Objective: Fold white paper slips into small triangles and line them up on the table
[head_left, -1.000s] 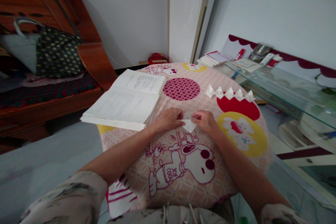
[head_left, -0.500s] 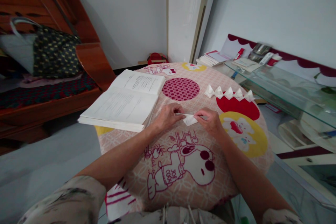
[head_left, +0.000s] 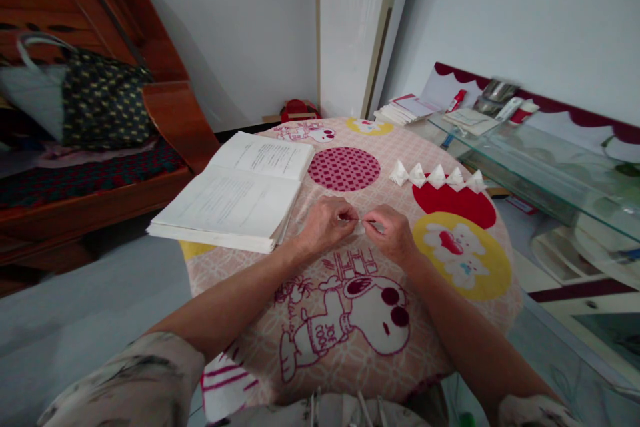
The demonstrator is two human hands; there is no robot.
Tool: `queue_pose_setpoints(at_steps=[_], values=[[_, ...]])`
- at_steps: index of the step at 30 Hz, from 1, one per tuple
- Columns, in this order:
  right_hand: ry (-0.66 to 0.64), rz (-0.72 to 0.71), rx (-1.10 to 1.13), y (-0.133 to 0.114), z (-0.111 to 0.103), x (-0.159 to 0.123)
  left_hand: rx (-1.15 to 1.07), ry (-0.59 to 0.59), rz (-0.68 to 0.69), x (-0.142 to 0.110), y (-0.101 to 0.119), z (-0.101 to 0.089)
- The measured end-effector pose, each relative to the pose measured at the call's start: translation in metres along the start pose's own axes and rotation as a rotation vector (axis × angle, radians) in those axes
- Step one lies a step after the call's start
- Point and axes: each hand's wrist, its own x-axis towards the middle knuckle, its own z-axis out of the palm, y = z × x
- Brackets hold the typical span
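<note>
Between my hands is a small piece of folded white paper (head_left: 359,228), mostly hidden by my fingers. My left hand (head_left: 330,222) pinches it from the left, thumb and forefinger together. From the right, my right hand (head_left: 391,232) pinches it too, and the fingertips of both hands nearly meet. An open book (head_left: 235,193) of white pages lies left of my left hand. Beyond my right hand stands a row of several folded white paper shapes (head_left: 437,177), pointed at the top, partly over a red patch of the tablecloth.
A patterned tablecloth (head_left: 320,320) covers the round table. At its far right edge sits a stack of papers (head_left: 407,109), beside a glass shelf (head_left: 525,143) bearing cups and small items. A wooden sofa (head_left: 173,120) with a dark patterned bag (head_left: 105,100) is at the left.
My hands have drawn together and their fingertips now nearly meet. The folded paper, plainly visible before, is now mostly covered. The book and the row of paper shapes have stayed put.
</note>
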Motion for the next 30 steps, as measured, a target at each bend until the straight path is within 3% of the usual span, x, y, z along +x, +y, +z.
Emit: queue_pose_setpoints(at_steps=[11, 18, 21, 26, 30], values=[[0.06, 0.147, 0.12, 0.002, -0.009, 0.001, 0.031, 0.005, -0.016, -0.001, -0.008, -0.012], [0.118, 0.227, 0.208, 0.007, -0.01, -0.001, -0.131, 0.084, -0.042, 0.0, -0.02, -0.022], [0.129, 0.236, 0.26, 0.006, -0.009, -0.001, -0.23, 0.084, -0.07, 0.002, -0.018, -0.021], [0.09, 0.284, 0.325, 0.003, -0.007, 0.0, -0.288, -0.042, -0.106, 0.004, -0.015, -0.012], [0.093, 0.346, 0.354, 0.004, -0.008, 0.001, -0.358, -0.015, -0.186, 0.004, -0.025, -0.009]])
